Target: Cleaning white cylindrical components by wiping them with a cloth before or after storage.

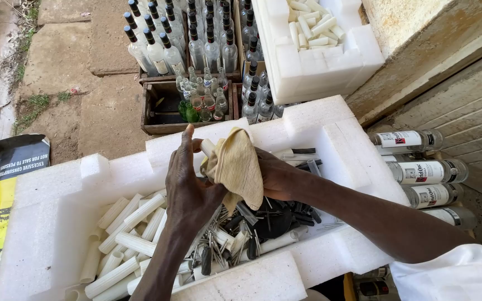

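Wiping step, by the look of it: left hand pinches a white tube at its end, fingers closed round it, thumb up. Right hand is wrapped in a tan cloth, clamped over the tube above the foam tray. Both forearms angle in from below. Next move needs the cloth drawn along the tube, grip steady.

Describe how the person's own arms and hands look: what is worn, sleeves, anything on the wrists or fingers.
Both hands are bare: no gloves on the left hand or the right hand, and no watch, ring or bracelet shows. Both forearms are uncovered. A white sleeve shows on the right upper arm at the lower right edge; the left arm shows no sleeve in frame.
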